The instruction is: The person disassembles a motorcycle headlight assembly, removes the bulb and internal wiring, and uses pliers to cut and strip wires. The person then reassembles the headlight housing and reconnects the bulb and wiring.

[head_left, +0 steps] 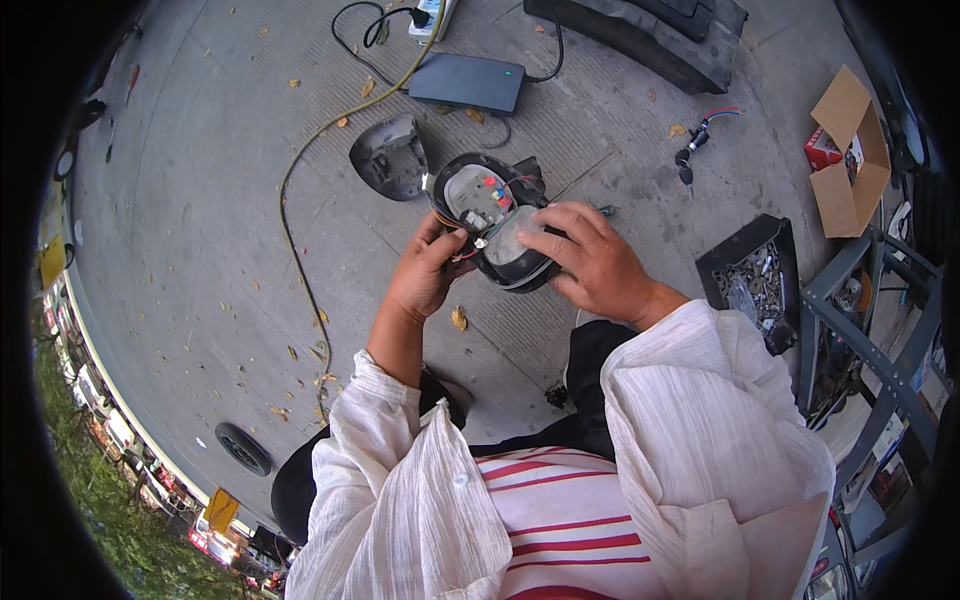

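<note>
Both hands hold an opened black rounded housing [517,277] above the pavement. Its pale inner faces show, with coloured wires and small red, yellow and blue connectors [496,190]; which device it is I cannot make out. My left hand [428,265] closes on its left edge, thumb on top beside a small white plug [481,243]. My right hand [597,255] wraps round the right side, fingers resting on the greyish lower part and thumb underneath. Just beyond the left hand lies a dark shell-shaped cover [390,158], hollow side up.
A black power adapter [467,83] with a green light lies ahead, near a power strip [432,20]. A yellowish cable [284,200] runs down the left. To the right are a key switch with wires [686,155], a black bin of small parts [755,280], an open carton [848,190] and a metal frame [870,340].
</note>
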The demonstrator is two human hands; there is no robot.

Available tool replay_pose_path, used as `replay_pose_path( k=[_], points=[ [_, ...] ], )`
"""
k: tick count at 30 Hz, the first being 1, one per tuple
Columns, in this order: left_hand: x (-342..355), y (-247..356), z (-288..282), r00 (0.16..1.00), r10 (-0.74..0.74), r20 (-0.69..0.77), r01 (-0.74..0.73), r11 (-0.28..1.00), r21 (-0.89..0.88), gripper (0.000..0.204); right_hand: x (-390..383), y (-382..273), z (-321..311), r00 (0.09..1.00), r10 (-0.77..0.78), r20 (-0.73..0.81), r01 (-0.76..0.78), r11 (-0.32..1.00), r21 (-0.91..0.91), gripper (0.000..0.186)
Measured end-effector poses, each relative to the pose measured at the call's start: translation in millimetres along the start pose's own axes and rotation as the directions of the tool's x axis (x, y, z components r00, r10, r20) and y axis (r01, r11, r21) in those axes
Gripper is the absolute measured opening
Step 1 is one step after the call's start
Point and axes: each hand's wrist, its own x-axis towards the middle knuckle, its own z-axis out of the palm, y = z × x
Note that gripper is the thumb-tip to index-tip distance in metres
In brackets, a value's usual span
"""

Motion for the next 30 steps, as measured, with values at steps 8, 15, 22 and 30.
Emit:
replay_pose_path(
  k=[8, 15, 22, 30],
  points=[
    [0, 10, 14, 0.95, 0.29, -0.114, -0.287, 0.957, 0.05, 0.034, 1, 4, 9, 0.869, 0.482, 0.112, -0.439, 0.648, 0.622, 0.086],
    [-3, 9, 21, 0.942, 0.325, -0.082, -0.313, 0.94, 0.132, 0.028, 2, 14, 7, 0.759, 0.528, 0.382, -0.517, 0.129, 0.846, 0.066],
    [2, -2, 10, 0.956, 0.279, -0.09, -0.276, 0.96, 0.042, 0.034, 3, 7, 7, 0.788, 0.482, 0.383, -0.484, 0.099, 0.869, 0.065],
    [-13, 32, -3, 0.97, 0.098, 0.225, -0.099, 0.995, -0.005, 0.069, -6, 13, 12, 0.837, 0.51, 0.198, -0.418, 0.364, 0.833, 0.073]
  ],
)
